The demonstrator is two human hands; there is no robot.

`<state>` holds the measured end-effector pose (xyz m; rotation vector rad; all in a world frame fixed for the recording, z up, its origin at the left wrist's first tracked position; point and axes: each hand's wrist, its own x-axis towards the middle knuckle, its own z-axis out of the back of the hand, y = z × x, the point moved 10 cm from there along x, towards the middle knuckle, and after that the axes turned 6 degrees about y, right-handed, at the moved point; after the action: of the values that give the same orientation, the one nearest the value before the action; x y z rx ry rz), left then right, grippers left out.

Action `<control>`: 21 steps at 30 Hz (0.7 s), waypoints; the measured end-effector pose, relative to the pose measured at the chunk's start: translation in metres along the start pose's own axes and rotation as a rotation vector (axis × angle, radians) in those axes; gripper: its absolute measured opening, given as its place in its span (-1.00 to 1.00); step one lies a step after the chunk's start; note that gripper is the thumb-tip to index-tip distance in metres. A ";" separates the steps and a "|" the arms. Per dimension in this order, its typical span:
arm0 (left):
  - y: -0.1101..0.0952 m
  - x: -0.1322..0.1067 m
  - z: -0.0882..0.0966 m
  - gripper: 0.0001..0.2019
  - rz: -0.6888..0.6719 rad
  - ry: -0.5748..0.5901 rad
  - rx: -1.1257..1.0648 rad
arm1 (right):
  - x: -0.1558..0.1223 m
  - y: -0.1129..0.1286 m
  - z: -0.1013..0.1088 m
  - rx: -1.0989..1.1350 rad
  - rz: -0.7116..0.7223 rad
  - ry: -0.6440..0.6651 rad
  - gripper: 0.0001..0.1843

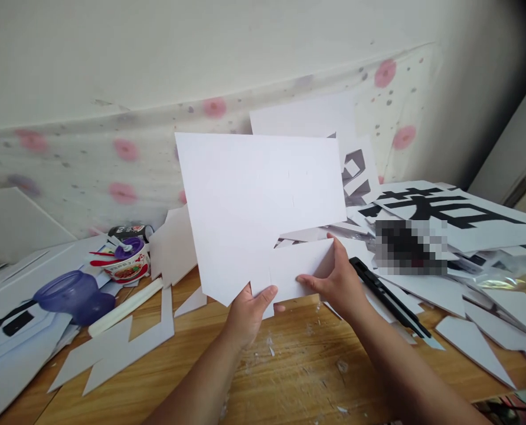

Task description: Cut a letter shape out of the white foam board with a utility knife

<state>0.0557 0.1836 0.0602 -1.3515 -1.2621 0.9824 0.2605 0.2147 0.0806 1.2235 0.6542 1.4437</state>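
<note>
A large white foam board sheet (pixel 254 200) is held upright above the wooden table (pixel 289 378). My left hand (pixel 248 311) grips its lower edge, thumb on the front. My right hand (pixel 337 280) pinches a smaller flap of the same white sheet (pixel 300 268) at the lower right, where a cut runs through it. A black utility knife (pixel 389 295) lies on the table just right of my right hand.
White offcuts (pixel 112 348) lie at the left and right (pixel 470 342). A purple cup (pixel 74 295) lies on its side beside an instant-noodle bowl (pixel 127 262). Boards with black characters (pixel 448 212) are stacked at the right. A dotted cloth (pixel 125 153) covers the wall.
</note>
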 end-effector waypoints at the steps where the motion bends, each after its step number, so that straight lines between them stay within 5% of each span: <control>1: 0.000 0.000 0.002 -0.51 -0.004 -0.016 0.007 | -0.001 0.000 -0.001 0.004 -0.010 -0.011 0.20; 13: 0.005 0.001 0.004 -0.52 -0.022 -0.046 0.028 | -0.001 -0.003 -0.002 0.041 -0.005 0.030 0.21; 17: 0.002 0.000 0.002 -0.55 -0.033 -0.019 0.066 | -0.002 0.003 0.003 -0.105 0.141 -0.033 0.22; 21: 0.002 -0.001 0.004 -0.58 -0.032 -0.020 0.125 | -0.020 0.047 0.005 -0.453 0.473 -0.159 0.10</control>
<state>0.0519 0.1832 0.0571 -1.2245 -1.2134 1.0367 0.2455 0.1823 0.1170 1.1515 -0.0891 1.7362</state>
